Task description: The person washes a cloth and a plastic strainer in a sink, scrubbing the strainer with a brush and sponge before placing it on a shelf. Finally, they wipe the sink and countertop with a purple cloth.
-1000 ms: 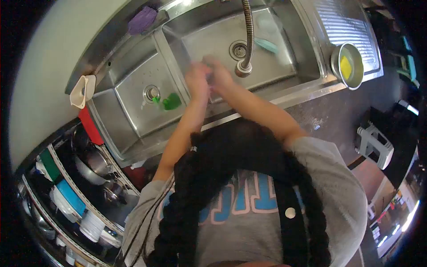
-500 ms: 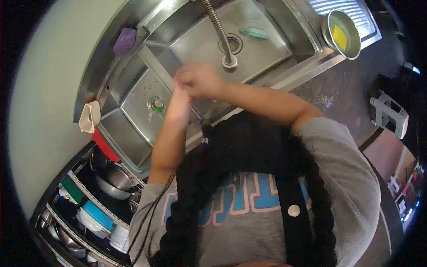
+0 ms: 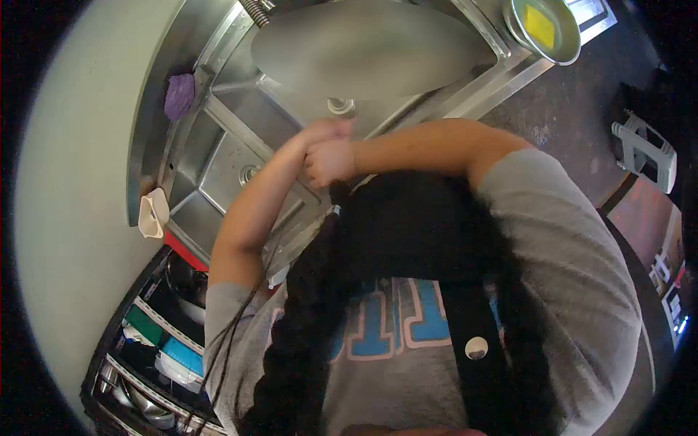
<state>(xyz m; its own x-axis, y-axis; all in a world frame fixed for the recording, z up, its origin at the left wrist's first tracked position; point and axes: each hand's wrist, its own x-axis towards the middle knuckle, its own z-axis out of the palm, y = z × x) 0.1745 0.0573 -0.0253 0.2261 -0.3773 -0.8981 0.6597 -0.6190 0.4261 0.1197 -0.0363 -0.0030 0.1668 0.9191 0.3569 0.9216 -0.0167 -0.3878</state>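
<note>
My left hand (image 3: 329,131) is raised over the near side of the steel sink (image 3: 230,134), its fingers blurred and partly hidden. My right hand (image 3: 331,160) lies against it, with curled fingers wrapped at my left wrist. Just beyond both hands is the faucet's spray head (image 3: 340,107), apart from them. The metal faucet hose (image 3: 255,11) shows at the top edge. A large smeared patch covers most of the right basin.
A purple cloth (image 3: 179,96) lies on the sink's back ledge. A metal bowl (image 3: 569,46) holding a yellow sponge (image 3: 539,27) stands right of the basin. A cream container (image 3: 153,213) is at the left corner, above shelves with bowls (image 3: 142,407). A grey stool (image 3: 647,151) stands right.
My hands have come closer to my body and shifted; the right hand now sits nearer me, at the left wrist. The view has tilted, so the sink appears higher.
</note>
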